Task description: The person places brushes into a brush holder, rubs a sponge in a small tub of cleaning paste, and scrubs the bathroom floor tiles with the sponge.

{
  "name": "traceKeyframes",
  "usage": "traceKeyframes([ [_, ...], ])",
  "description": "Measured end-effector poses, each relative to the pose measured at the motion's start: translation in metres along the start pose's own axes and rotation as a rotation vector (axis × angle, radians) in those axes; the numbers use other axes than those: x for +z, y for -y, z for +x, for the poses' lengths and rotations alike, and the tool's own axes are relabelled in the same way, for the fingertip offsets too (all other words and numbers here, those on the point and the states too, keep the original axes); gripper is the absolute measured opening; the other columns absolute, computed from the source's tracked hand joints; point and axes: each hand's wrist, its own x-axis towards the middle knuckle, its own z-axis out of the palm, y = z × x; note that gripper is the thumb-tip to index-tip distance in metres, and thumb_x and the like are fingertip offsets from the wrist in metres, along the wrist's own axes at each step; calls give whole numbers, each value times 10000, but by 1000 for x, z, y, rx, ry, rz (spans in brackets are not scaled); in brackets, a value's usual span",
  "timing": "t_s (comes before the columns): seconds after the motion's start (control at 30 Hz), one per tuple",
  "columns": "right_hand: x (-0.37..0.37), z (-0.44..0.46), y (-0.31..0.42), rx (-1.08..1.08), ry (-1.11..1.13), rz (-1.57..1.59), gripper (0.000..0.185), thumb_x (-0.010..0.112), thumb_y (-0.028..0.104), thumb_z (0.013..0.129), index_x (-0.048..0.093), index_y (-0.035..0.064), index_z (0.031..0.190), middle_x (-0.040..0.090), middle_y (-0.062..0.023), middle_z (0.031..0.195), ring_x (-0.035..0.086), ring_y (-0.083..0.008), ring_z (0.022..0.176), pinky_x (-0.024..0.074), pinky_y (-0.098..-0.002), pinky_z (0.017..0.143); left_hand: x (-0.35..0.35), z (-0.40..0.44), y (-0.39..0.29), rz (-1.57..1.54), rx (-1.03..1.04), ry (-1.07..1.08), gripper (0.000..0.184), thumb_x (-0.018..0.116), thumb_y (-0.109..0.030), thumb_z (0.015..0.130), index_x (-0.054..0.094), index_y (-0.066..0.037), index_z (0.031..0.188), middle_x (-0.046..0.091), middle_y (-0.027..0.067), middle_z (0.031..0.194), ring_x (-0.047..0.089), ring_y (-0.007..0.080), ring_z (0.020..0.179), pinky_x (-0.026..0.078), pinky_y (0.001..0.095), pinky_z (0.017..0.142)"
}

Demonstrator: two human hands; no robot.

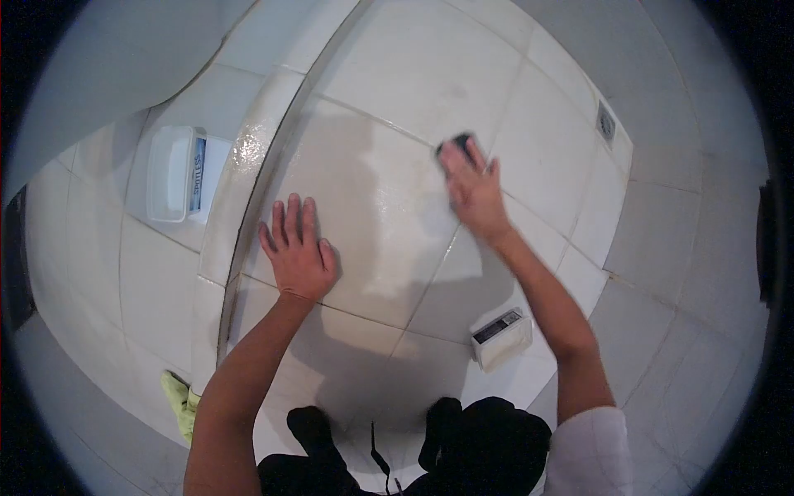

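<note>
My right hand [478, 194] presses a small dark scrubbing pad [464, 140] against the white floor tiles [380, 50]. The hand is slightly smeared by motion, and its fingers cover much of the pad. My left hand [299, 263] lies flat on the tiles beside the raised curb, fingers spread, holding nothing. A wet shine shows on the floor between the two hands. Below my right hand, near my right forearm, is a small white container [504, 347] with a dark label.
A raised tiled curb [258, 153] runs along the left. Beyond it are a clear plastic tub [169, 178] with a blue-lettered label and a yellow-green cloth [178, 401]. A floor drain [606, 124] lies at upper right. My dark-covered feet [310, 430] are at the bottom.
</note>
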Motion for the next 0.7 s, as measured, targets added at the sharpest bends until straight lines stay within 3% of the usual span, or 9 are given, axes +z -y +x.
traceKeyframes([
  [0.07, -7, 60, -24, 201, -106, -8, 441, 434, 205, 946, 429, 201, 1386, 315, 10, 1508, 240, -311, 1402, 229, -722, 996, 2, -1, 0, -2, 2, -15, 679, 471, -238, 768, 352, -58, 1412, 284, 157, 1477, 204, 370, 1386, 133, 618, 1078],
  [0.17, 15, 132, -3, 354, -343, -119, 451, 436, 200, 926, 439, 140, 1373, 423, -52, 1429, 322, -369, 1327, 287, -695, 954, -1, 0, -2, -4, -4, -9, 682, 475, -237, 766, 351, -63, 1414, 287, 153, 1478, 201, 367, 1388, 128, 615, 1082],
  [0.23, 38, 124, 43, 93, -343, -147, 463, 468, 164, 888, 462, 77, 1342, 430, -124, 1406, 314, -345, 1346, 280, -675, 970, 0, -2, -1, -7, -1, -9, 683, 476, -236, 765, 350, -63, 1413, 288, 151, 1477, 202, 365, 1388, 126, 614, 1083],
  [0.3, 28, 63, 90, -199, -63, 118, 505, 466, 167, 892, 416, 157, 1394, 377, -43, 1469, 272, -299, 1387, 210, -689, 1022, -5, 1, 0, -16, -5, -11, 684, 477, -235, 764, 350, -63, 1413, 290, 149, 1477, 203, 364, 1388, 125, 613, 1085],
  [0.37, 23, 39, 58, -287, 15, 6, 514, 465, 190, 909, 382, 189, 1417, 334, -9, 1499, 247, -300, 1401, 178, -699, 1033, -4, -2, -1, -22, -6, 11, 684, 465, -233, 791, 308, -88, 1441, 268, 141, 1498, 191, 351, 1399, 110, 591, 1097],
  [0.47, 11, 88, -15, 101, -160, 21, 489, 423, 213, 938, 371, 186, 1423, 314, -14, 1510, 234, -307, 1405, 168, -719, 1018, -6, -1, -3, -16, -27, 26, 683, 471, -229, 785, 318, -83, 1435, 272, 144, 1494, 194, 353, 1397, 115, 597, 1093],
  [0.57, 1, 183, -21, 466, -246, 9, 495, 408, 197, 930, 369, 164, 1422, 327, -29, 1501, 242, -337, 1397, 181, -729, 999, -3, -1, -1, -31, -16, 11, 687, 478, -231, 779, 323, -77, 1431, 276, 148, 1490, 197, 357, 1395, 118, 601, 1090],
  [0.63, 24, 223, 17, 421, -356, 47, 523, 447, 170, 895, 381, 130, 1412, 362, -46, 1478, 247, -359, 1387, 210, -721, 983, -2, -2, -2, -32, -6, -1, 685, 480, -233, 778, 329, -73, 1427, 279, 148, 1488, 198, 358, 1394, 121, 600, 1089],
  [0.7, 42, 221, 81, 175, -332, -10, 545, 480, 164, 861, 404, 115, 1399, 386, -49, 1459, 249, -364, 1379, 234, -707, 974, -4, -1, 1, -28, -5, -6, 684, 482, -236, 777, 334, -70, 1424, 281, 148, 1486, 200, 360, 1392, 124, 600, 1089],
])
